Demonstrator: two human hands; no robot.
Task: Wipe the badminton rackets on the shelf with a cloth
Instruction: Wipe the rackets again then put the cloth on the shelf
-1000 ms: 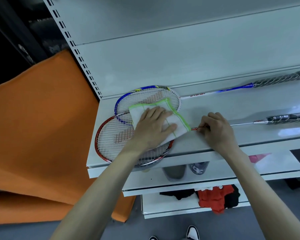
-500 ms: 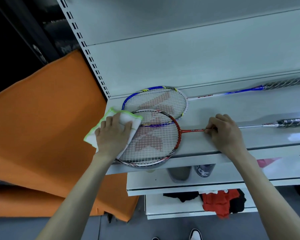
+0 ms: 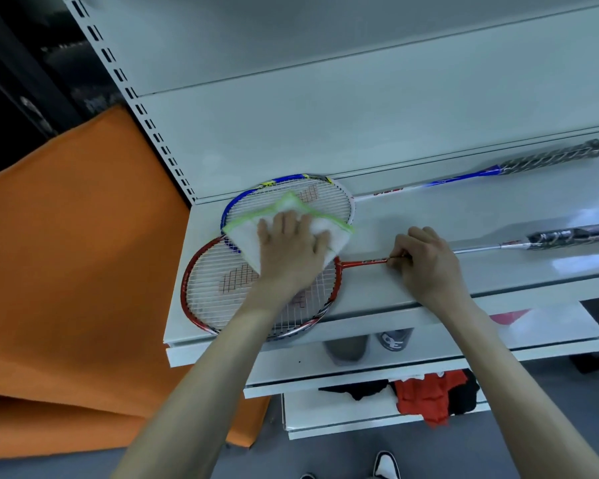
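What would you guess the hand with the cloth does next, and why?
Probably it slides the cloth down and left over the red racket. The left hand presses it flat where the two heads overlap, much of the red head's strings lies bare below, and the right hand pinches that racket's shaft, steadying it.

Red racket (image 3: pixel 222 281) grip cut off right; shoes (image 3: pixel 386 465) cropped.

Even, cool light from overhead, fairly bright. Glare patch on the white shelf (image 3: pixel 567 267) at right edge. Soft shadow under the shelf lip. Upper left corner dark, detail lost. Wide-angle bending: upright post (image 3: pixel 132 98) and shelf lines curve toward edges. Overall soft, compression smear, slight blur on hands.
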